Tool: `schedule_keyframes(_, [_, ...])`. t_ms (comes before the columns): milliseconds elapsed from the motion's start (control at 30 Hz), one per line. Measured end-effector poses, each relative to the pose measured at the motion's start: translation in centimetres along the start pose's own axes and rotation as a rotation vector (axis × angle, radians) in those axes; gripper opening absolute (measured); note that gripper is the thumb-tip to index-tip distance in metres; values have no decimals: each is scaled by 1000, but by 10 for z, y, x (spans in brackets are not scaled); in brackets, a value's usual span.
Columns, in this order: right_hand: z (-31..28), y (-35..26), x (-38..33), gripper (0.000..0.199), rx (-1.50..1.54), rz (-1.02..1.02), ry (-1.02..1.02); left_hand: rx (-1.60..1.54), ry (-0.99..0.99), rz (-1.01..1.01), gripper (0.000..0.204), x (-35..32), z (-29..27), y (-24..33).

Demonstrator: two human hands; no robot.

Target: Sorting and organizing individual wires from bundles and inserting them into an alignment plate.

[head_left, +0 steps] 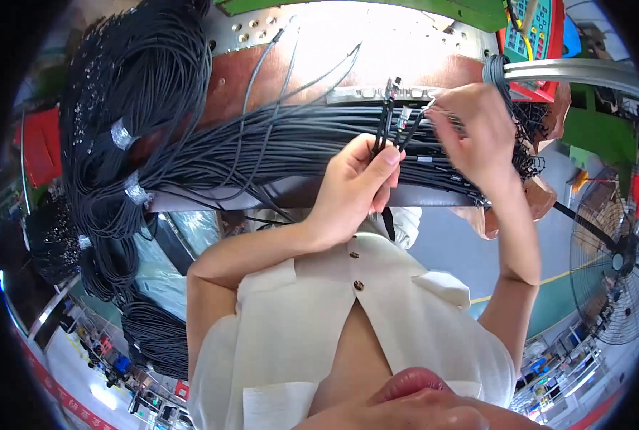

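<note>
My left hand point(359, 179) is closed around a few black cables point(385, 125), thumb across them, above the near edge of the bench. Their ends stick up past the fingers; one carries a pale tip with small coloured wires point(403, 118). To its right, my right hand point(481, 132) is raised with bent fingers, its fingertips pinched at the stripped end of another cable point(418, 120) that rises from the left hand. Fine wires at that pinch are too small to make out. Beneath both hands a thick bundle of black cables point(298, 143) lies across the bench.
Tied coils of black cable point(155, 72) hang at the left, bound with shiny wraps point(121, 134). A metal strip point(348, 94) lies behind the bundle. At the back right stand a red control box point(538, 43) and a metal bar point(570, 70); a floor fan point(613, 258) is farther right.
</note>
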State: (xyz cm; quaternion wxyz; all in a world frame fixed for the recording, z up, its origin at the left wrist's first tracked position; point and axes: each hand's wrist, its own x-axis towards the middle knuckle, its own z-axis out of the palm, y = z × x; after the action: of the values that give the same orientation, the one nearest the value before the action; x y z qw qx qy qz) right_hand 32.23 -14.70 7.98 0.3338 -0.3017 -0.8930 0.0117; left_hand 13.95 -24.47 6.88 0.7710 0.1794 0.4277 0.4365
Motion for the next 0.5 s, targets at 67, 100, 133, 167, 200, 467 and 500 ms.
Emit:
schedule_keyframes(67, [9, -10, 2, 21, -92, -119, -63, -9, -13, -23, 22, 2, -2, 5])
schedule_keyframes(100, [15, -10, 1, 20, -126, -94, -75, -29, -17, -34, 21, 1, -2, 6])
schedule_keyframes(133, [18, -7, -3, 20, -133, -93, -83, -50, -20, -43, 19, 0, -3, 7])
schedule_keyframes(167, [19, -4, -5, 18, -182, -36, -139, -87, -75, -55, 18, -5, -10, 10])
schedule_keyframes(200, [22, 0, -5, 17, -228, 19, -195, -47, 3, -60, 20, -11, -9, 14])
schedule_keyframes(467, [62, -22, 23, 16, 308, 366, -200, -173, -19, 134, 28, -19, -26, 47])
schedule_keyframes(500, [64, -21, 21, 16, 293, 324, -175, -176, -22, 86, 28, -17, -26, 44])
